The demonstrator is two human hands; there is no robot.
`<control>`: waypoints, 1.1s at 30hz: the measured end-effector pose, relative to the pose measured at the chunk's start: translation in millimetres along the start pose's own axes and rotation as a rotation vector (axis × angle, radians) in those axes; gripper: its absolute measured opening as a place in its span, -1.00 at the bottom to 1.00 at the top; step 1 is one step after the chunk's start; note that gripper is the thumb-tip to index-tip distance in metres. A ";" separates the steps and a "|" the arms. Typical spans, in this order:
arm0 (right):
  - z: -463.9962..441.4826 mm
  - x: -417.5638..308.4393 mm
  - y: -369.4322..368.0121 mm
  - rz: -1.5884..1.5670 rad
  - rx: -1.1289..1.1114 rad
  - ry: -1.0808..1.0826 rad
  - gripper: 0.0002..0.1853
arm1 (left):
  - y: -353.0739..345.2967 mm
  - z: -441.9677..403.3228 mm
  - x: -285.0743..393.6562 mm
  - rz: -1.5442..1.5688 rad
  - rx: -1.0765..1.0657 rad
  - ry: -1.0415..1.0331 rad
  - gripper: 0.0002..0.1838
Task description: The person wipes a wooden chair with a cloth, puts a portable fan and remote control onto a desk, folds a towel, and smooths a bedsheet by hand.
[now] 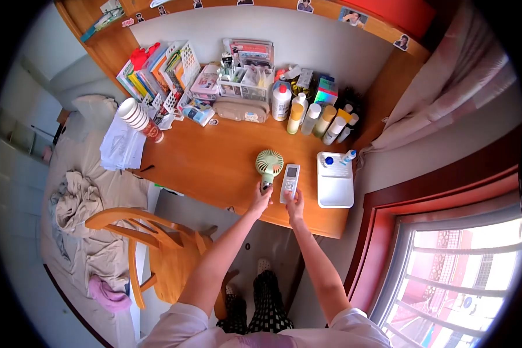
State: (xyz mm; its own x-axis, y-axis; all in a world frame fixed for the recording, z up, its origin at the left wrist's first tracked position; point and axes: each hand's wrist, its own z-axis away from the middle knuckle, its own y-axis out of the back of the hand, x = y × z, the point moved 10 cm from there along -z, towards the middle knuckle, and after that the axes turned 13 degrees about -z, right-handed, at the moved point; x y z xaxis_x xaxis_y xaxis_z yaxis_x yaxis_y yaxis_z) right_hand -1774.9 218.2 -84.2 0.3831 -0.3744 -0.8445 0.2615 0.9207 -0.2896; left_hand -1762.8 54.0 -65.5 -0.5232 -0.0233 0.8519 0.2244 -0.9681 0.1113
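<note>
My left hand point(261, 200) is closed round the handle of a small green handheld fan point(269, 163), its round grille pointing away from me over the desk. Just to its right, my right hand point(295, 204) grips the lower end of a white remote control point(290, 178) with a small screen at its top. Fan and remote lie side by side near the front edge of the wooden desk point(214, 156). Whether they rest on the desktop or are held slightly above it, I cannot tell.
A white tray point(335, 194) with small blue-capped bottles is right of the remote. Several bottles point(281, 103), a pencil case point(241, 110) and books point(151, 72) line the back. Stacked paper cups point(140, 120) stand left; a wooden chair point(174, 252) is below, a window point(452, 272) right.
</note>
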 end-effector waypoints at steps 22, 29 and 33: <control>16.9 30.2 -9.8 0.159 -0.096 0.205 -0.72 | 50.3 53.4 -49.1 -0.372 0.336 -0.433 -0.68; 123.8 77.4 -71.0 0.177 -0.245 0.047 -0.78 | 140.4 166.5 -82.2 -0.146 0.251 -0.238 -0.76; 199.3 114.6 -130.9 0.180 -0.412 0.041 -0.85 | 206.6 223.6 -103.5 0.007 0.334 -0.218 -0.81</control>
State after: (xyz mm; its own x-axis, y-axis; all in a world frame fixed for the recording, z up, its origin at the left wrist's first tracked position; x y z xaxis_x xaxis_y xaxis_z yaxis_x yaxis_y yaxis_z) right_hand -1588.7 32.8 -53.3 0.3529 -0.2075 -0.9124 -0.1841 0.9406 -0.2851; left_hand -1478.4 -87.9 -16.2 -0.3423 0.0585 0.9378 0.5014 -0.8327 0.2349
